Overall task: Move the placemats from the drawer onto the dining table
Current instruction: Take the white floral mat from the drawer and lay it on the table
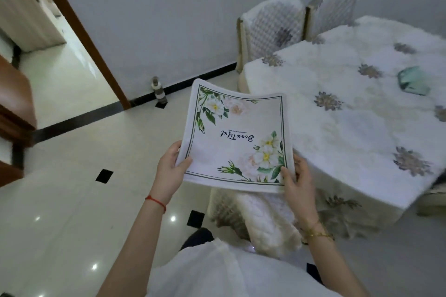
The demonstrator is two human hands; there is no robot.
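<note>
I hold white placemats (237, 132) printed with flowers, a green border and the word "Beautiful" in the air in front of me. My left hand (170, 169) grips the near left corner, thumb on top. My right hand (295, 179) pinches the near right corner. The mats hang just left of the dining table (350, 128), which wears a white cloth with grey flower prints. The far edge of the mats curls upward. Whether it is one mat or a stack I cannot tell. The drawer is out of sight.
A pale green object (414, 81) lies on the table's right side. Two covered chairs (272, 29) stand against the far wall, and another cushioned chair (260, 219) sits right below the mats. A small bottle (159, 89) stands on the floor by the doorway. Brown furniture (14, 108) is at left.
</note>
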